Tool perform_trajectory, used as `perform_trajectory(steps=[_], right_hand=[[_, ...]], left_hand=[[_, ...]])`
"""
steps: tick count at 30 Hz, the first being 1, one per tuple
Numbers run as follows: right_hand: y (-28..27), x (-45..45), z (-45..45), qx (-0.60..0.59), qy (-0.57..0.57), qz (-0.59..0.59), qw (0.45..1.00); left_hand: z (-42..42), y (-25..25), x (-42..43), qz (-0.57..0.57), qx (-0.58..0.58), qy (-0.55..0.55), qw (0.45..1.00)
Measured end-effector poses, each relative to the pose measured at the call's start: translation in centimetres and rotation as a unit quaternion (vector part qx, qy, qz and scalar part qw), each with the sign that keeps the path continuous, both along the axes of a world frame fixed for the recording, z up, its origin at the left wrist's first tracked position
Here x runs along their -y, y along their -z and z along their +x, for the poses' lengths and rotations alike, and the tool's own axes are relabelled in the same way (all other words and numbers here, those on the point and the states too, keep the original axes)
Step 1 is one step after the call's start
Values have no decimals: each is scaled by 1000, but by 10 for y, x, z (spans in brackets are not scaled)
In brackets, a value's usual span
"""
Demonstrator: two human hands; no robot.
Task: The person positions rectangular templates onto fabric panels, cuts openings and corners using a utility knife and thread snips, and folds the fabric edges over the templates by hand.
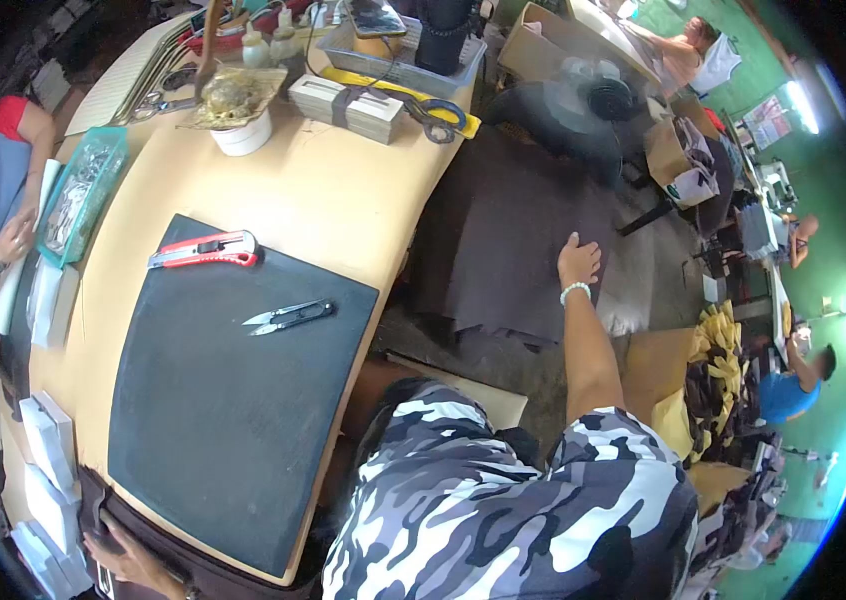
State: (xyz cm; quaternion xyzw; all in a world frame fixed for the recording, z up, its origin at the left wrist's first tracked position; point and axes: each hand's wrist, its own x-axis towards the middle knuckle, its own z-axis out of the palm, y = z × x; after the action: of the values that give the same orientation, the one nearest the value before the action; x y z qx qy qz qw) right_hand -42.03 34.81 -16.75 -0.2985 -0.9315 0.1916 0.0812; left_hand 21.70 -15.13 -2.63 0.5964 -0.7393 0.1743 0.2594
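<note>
The dark sheets (508,240) lie below the surface (183,180), probably thin, limp and light, best held by a loose edge. The right hand (578,262) hovers at their side, fingers spread; the left hand (128,557) touches dark cloth (178,550), its grip unclear. A red utility knife (205,250) and thread snips (290,317) lie between.

Near, the shirt (513,500) is showing a camouflage pattern of white, grey and black, and the beaded bracelet (575,288) is looking pale. At the near left, the cloth (233,572) is appearing dark brown; at the right, the sheets (503,240) are appearing blackish brown. On the tan tabletop (163,180), the mat (213,410) is looking dark grey, the cutter (205,250) mainly red, the snips (293,317) black and silver. The left tray (111,180) is showing turquoise, and the far right wall (833,200) is looking green.
</note>
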Motion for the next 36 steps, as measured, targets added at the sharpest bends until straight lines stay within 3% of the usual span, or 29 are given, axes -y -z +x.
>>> perform_trajectory(steps=[2, 4, 6, 7, 8, 10, 12, 14, 17, 19, 25, 29, 34, 36], right_hand=[[22, -29, -15, 19, 70, -50, 996], [23, -54, -20, 71, 119, -106, 985], [54, -87, -31, 105, 93, -137, 981], [44, -80, -24, 123, 79, -152, 978], [37, -67, -13, 66, 106, -105, 987], [20, -40, 14, -149, -31, -11, 988], [5, -27, 37, -153, -316, 68, 934], [-25, 6, 80, -151, -523, 143, 827], [-32, 43, 126, -84, -676, 135, 720], [-18, 55, 141, -69, -693, 109, 709], [3, 62, 145, -80, -651, 112, 747], [-6, 68, 138, -45, -604, -10, 796], [-16, 71, 124, 5, -522, -178, 834], [-18, 70, 118, -4, -533, -170, 829]], left_hand=[[7, 21, 1, 27, -9, 80, 996], [-36, 10, -27, 89, -41, 92, 991], [-58, 12, -38, 111, -70, 108, 986], [-67, 12, -42, 115, -77, 115, 984], [-76, 10, -46, 119, -83, 121, 982], [-91, 2, -50, 108, -68, 146, 981], [-106, -6, -54, 86, -57, 172, 980], [-123, -9, -60, 84, -43, 199, 975], [-157, -9, -76, 120, -88, 243, 959], [-182, -11, -93, 147, -112, 283, 941], [-235, -19, -148, 178, -87, 392, 898], [-269, -22, -177, 242, -129, 455, 847], [-329, -25, -213, 257, -118, 607, 742], [-356, -17, -228, 273, -117, 664, 686]])
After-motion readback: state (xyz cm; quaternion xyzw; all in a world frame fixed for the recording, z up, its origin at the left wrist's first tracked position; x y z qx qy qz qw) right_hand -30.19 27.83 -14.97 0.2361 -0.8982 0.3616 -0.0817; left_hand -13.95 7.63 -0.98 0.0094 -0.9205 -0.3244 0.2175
